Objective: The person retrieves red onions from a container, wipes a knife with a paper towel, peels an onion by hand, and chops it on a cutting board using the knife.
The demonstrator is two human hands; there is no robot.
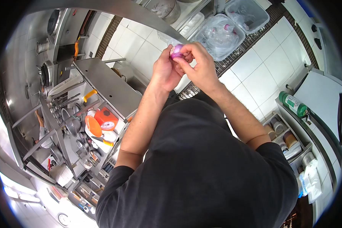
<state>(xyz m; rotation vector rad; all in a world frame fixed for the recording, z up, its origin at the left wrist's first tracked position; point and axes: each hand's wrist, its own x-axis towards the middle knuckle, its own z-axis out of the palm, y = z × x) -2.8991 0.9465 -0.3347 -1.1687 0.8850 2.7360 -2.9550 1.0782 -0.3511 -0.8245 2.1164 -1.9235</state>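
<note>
A small purple onion [177,51] is between my two hands near the top centre. My left hand [165,71] is wrapped round its left and lower side, thumb against it. From the right, my right hand [198,62] pinches at the onion with bent fingers and thumb. Part of the onion's surface looks pale. Just right of my hands is a clear bin [236,47] lined with a plastic bag [212,32], with bits of purple skin inside.
A second clear bin [263,17] stands behind the first. A steel table [104,85] is at the left, beside shelves with pans, an orange scale [105,118] and an orange plate [93,126]. At the right is a green cylinder [293,104]. A metal pot [171,13] is at the top.
</note>
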